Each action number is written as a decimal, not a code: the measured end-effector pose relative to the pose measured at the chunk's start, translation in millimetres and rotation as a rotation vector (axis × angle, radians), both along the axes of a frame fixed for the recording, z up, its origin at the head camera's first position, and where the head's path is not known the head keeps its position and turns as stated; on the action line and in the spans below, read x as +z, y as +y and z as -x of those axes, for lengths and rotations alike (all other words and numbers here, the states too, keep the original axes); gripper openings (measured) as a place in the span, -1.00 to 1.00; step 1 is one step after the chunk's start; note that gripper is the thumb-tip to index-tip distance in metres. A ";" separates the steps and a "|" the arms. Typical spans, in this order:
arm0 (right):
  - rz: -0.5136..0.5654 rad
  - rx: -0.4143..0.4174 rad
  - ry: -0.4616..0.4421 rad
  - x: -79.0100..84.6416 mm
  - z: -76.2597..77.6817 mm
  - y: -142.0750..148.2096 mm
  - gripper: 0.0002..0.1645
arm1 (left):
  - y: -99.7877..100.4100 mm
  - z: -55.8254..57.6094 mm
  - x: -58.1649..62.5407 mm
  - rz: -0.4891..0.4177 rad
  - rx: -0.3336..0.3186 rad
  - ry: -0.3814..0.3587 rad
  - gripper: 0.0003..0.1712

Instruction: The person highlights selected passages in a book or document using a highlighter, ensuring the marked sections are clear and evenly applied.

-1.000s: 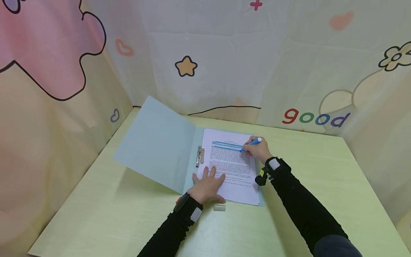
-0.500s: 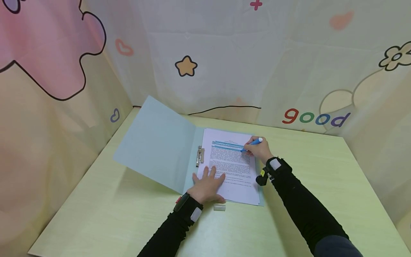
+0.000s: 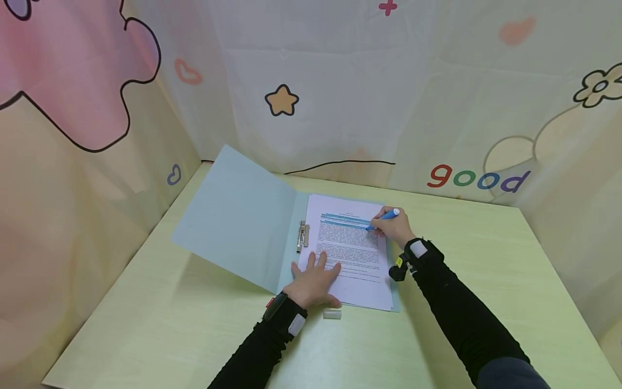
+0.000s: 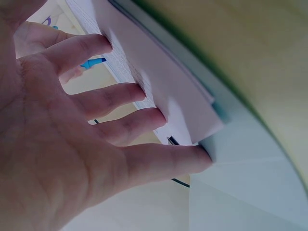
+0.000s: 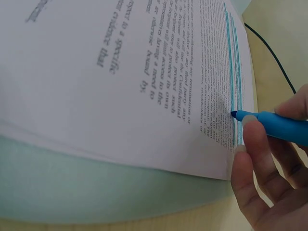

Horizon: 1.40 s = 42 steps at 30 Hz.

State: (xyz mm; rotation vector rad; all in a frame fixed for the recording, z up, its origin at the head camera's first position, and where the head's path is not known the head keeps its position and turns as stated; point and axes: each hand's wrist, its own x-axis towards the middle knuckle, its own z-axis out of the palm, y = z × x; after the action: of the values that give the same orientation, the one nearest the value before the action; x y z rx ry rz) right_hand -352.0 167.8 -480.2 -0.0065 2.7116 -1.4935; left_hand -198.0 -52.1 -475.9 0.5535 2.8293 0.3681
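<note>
My right hand [image 3: 393, 227] grips a blue highlighter [image 3: 390, 214], its dark tip on the printed text at the right of the page. Several blue highlighted lines run across the top of the printed paper [image 3: 357, 292], as the right wrist view also shows. My left hand [image 3: 311, 283] rests spread on the paper's lower left, fingers apart; in the left wrist view the little finger reaches onto the folder. The paper lies under the metal clip [image 3: 302, 236] of a light blue folder [image 3: 238, 216], whose cover stands tilted up on the left.
A small grey-white cylinder-like piece [image 3: 332, 314], perhaps the highlighter's cap, lies on the pale wooden table [image 3: 170, 340] just below the folder. A patterned curtain [image 3: 340, 108] hangs behind the table and along its sides.
The highlighter tip has slid slightly right along a text line, lengthening the blue stroke. My right hand and forearm moved with it; the left hand stayed in place.
</note>
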 end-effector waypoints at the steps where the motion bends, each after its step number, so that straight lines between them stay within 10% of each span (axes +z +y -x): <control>1: 0.001 -0.001 0.000 0.0 -0.1 0.1 -0.81 | 0.1 -0.3 0.0 0.001 0.001 0.000 0.02; 42: -0.035 -0.014 0.005 0.4 -1.4 5.8 -0.82 | 0.1 -2.3 3.2 0.000 0.000 -0.003 0.01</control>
State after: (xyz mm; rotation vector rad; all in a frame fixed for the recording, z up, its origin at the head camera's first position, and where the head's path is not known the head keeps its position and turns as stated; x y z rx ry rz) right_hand -350.6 173.6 -479.8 0.0095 2.7470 -1.4517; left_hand -195.8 -52.1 -472.7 0.5527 2.8265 0.3684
